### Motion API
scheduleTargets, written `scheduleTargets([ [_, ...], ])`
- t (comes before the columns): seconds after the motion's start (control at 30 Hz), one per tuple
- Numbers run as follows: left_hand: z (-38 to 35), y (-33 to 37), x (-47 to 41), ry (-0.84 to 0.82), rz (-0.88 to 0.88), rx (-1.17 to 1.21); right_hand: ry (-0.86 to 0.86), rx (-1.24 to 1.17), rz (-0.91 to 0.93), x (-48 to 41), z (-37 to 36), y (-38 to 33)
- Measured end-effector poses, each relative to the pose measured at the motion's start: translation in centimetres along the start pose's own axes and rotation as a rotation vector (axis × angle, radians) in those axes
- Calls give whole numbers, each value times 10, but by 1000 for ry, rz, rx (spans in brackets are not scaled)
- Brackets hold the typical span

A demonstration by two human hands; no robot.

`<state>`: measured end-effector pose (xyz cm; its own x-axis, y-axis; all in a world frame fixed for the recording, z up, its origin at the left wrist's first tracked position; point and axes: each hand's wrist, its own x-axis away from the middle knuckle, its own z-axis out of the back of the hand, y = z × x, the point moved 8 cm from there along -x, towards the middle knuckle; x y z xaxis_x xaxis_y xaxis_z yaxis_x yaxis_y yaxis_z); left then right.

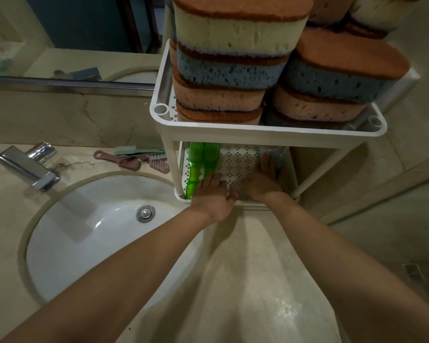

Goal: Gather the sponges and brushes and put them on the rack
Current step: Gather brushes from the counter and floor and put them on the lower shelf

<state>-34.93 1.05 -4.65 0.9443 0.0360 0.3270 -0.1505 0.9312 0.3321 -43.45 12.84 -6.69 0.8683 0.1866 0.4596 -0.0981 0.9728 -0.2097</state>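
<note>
Both arms reach into the lower shelf (235,162) of a white plastic rack (270,131) that stands on the marble surface (245,268) just right of the round sink (97,231). The left grip (212,194) lies palm down with its fingers fairly straight and apart, their tips against the two green brushes (201,157) that lie side by side along the shelf's left edge. The right grip (260,179) rests palm down over the right part of the same shelf, its fingers laid over a grey-bristled brush (275,153); I cannot tell whether they curl round it. The rack's top tier is packed with stacked sponges (233,35) in cream, blue and orange, each with a brown scouring face. Behind the sink, beside the chrome faucet (25,167), pink brushes (129,163) and a pale green brush (134,150) lie on the surface, well apart from both grips.
</note>
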Motion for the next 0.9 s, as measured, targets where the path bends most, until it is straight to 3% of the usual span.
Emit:
scheduleTargets([
  [0.23,5,0,3,9,-8,34,18,3,-9,8,3,-5],
  [0.33,12,1,11,37,-29,78,116,-54,44,20,11,-16],
  [0.43,24,2,24,95,-52,184,315,-327,205,44,25,-36],
  [0.53,34,0,43,150,-87,327,397,-660,258,74,23,-45],
  [0.67,47,-18,79,322,-105,496,548,-826,294,109,19,-56],
  [0.8,55,-51,114,460,-64,550,541,-956,301,134,2,-75],
  [0.9,61,-86,133,529,44,581,401,-991,353,146,-17,-106],
])
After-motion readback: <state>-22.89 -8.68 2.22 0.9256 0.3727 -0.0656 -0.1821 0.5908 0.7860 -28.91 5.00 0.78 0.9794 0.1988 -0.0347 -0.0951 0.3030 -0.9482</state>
